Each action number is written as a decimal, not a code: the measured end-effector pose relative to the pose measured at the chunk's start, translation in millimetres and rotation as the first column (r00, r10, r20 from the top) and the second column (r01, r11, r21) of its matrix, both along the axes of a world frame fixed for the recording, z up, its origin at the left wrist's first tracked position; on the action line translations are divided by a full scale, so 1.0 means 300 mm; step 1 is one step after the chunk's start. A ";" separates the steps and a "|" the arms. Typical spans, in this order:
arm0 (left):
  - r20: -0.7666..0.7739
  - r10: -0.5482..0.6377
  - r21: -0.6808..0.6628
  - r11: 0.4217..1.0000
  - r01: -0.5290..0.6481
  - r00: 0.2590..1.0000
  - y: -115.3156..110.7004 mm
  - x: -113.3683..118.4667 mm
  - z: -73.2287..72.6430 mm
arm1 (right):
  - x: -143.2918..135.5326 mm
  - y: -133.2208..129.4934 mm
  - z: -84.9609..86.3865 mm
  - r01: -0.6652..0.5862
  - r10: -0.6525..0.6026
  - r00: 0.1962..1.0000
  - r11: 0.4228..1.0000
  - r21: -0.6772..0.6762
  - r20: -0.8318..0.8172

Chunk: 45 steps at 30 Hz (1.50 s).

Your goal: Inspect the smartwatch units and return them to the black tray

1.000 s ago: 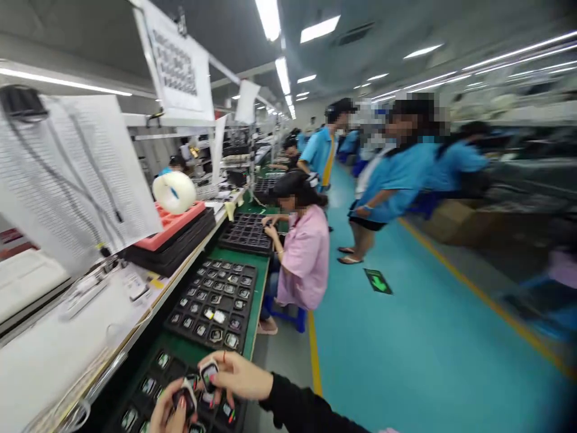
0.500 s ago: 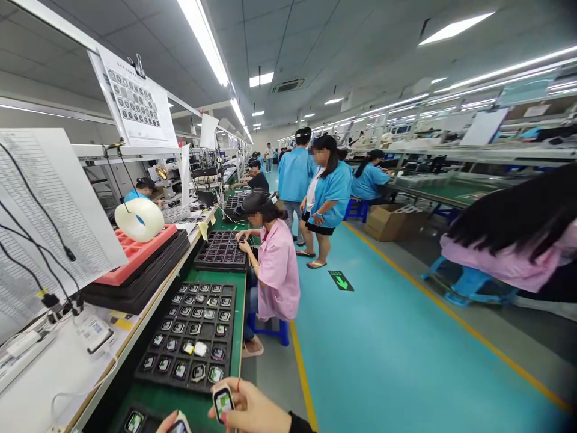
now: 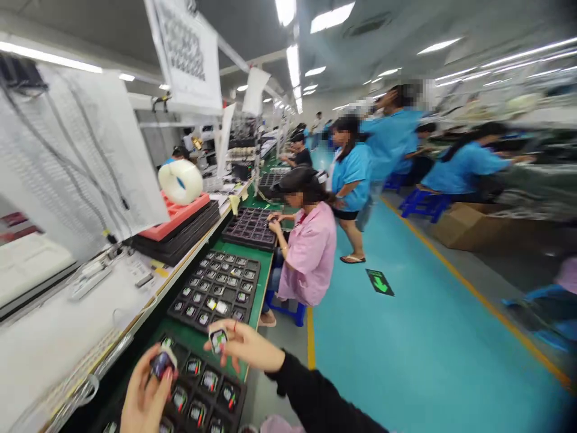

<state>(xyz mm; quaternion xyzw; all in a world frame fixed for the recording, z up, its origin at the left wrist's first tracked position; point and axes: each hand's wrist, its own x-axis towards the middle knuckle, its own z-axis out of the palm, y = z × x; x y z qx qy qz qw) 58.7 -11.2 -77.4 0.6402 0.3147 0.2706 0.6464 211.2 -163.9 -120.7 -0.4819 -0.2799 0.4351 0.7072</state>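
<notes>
left hand (image 3: pixel 144 394) grips dark watch body (image 3: pixel 161 363), right hand (image 3: pixel 246 346) pinches white watch body (image 3: pixel 218 340), both over black tray (image 3: pixel 234 400) at bench's front edge.

Legible signs: one only. Green floor marker (image 3: pixel 380 281) with a lighter green arrow, set on the teal aisle floor (image 3: pixel 406 337) beside the yellow line. Hanging sheet (image 3: pixel 188 57) over the bench carries a grid of small figures; blurred, unreadable. Large paper sheet (image 3: pixel 81 156) at left carries rows of fine print; too blurred to read. No brands or numbers can be made out.
</notes>
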 end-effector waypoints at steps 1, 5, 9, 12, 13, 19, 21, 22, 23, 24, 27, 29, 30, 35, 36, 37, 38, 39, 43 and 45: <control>0.064 -0.008 0.022 1.000 0.007 0.998 0.001 -0.003 0.041 | 0.013 0.012 0.046 -0.021 0.019 0.999 0.999 0.032 0.049; 0.171 -0.107 0.117 0.989 0.088 0.979 0.010 -0.001 0.150 | 0.048 0.089 0.197 -0.105 0.083 0.985 0.984 0.144 0.154; 0.195 -0.140 0.155 0.982 0.110 0.971 0.000 -0.017 0.170 | 0.030 0.171 0.251 -0.223 0.180 0.960 0.955 0.197 0.216; 0.197 -0.117 0.158 0.984 0.087 0.973 -0.006 -0.040 0.165 | 0.004 0.219 0.257 -0.281 0.232 0.943 0.939 0.198 0.237; 0.195 -0.097 0.159 0.985 0.066 0.976 -0.004 -0.048 0.162 | -0.004 0.233 0.259 -0.296 0.248 0.939 0.936 0.190 0.240; 0.214 0.035 0.137 0.988 -0.066 0.976 0.021 -0.089 0.139 | -0.026 0.290 0.264 -0.374 0.331 0.913 0.912 0.170 0.238; 0.217 0.047 0.135 0.988 -0.077 0.975 0.021 -0.101 0.139 | -0.030 0.301 0.265 -0.388 0.346 0.908 0.907 0.161 0.238; 0.216 0.055 0.135 0.987 -0.086 0.975 0.020 -0.105 0.142 | -0.032 0.306 0.265 -0.393 0.352 0.905 0.906 0.156 0.239; 0.212 0.070 0.134 0.986 -0.100 0.975 0.019 -0.109 0.146 | -0.035 0.310 0.265 -0.399 0.358 0.902 0.904 0.152 0.242; 0.207 0.090 0.131 0.984 -0.119 0.974 0.018 -0.111 0.151 | -0.037 0.314 0.266 -0.405 0.364 0.899 0.902 0.149 0.243; 0.204 0.154 0.120 0.976 -0.181 0.967 0.018 -0.114 0.163 | -0.045 0.327 0.269 -0.422 0.382 0.894 0.894 0.152 0.236; 0.218 0.146 0.109 0.979 -0.172 0.965 0.020 -0.113 0.158 | -0.047 0.334 0.272 -0.426 0.386 0.894 0.890 0.162 0.229; 0.225 0.126 0.102 0.983 -0.151 0.966 0.021 -0.113 0.153 | -0.047 0.337 0.274 -0.426 0.386 0.894 0.889 0.168 0.228; 0.238 0.047 0.076 0.995 -0.066 0.970 0.022 -0.112 0.122 | -0.040 0.347 0.281 -0.410 0.369 0.901 0.897 0.167 0.230; 0.241 0.042 0.076 0.995 -0.062 0.970 0.023 -0.111 0.121 | -0.039 0.347 0.280 -0.404 0.364 0.903 0.900 0.165 0.229; 0.242 0.040 0.075 0.995 -0.060 0.969 0.024 -0.110 0.120 | -0.039 0.348 0.279 -0.399 0.358 0.905 0.902 0.164 0.229; 0.242 0.041 0.073 0.995 -0.061 0.969 0.026 -0.109 0.121 | -0.039 0.349 0.276 -0.397 0.357 0.906 0.903 0.162 0.229; 0.242 0.046 0.072 0.995 -0.065 0.969 0.027 -0.107 0.122 | -0.039 0.350 0.273 -0.397 0.358 0.905 0.904 0.155 0.229; 0.243 0.092 0.060 0.992 -0.109 0.966 0.036 -0.100 0.114 | -0.040 0.355 0.253 -0.401 0.368 0.904 0.907 0.131 0.220; 0.241 0.134 0.060 0.987 -0.152 0.961 0.041 -0.098 0.102 | -0.043 0.358 0.239 -0.412 0.381 0.901 0.902 0.133 0.208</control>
